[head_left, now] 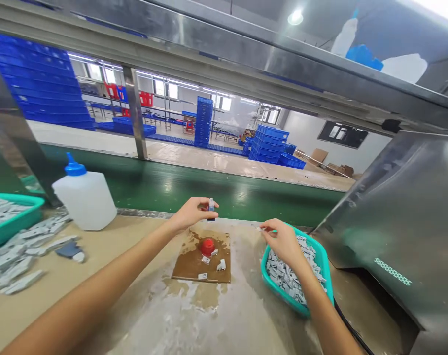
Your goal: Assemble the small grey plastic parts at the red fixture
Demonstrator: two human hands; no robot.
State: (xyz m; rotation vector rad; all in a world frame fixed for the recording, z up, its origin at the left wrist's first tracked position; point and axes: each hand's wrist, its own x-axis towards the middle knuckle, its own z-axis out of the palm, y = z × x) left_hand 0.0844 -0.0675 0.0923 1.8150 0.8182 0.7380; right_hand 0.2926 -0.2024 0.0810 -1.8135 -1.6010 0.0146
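Both hands [189, 214] [284, 240] pinch-tight on small parts [211, 206] [259, 229]

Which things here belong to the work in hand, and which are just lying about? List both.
Seemingly in use:
small part in the left hand
white piece in the right hand
brown board with red dome and small pieces
green basket under the right arm

Probably just lying about:
blue crates and cardboard in the background
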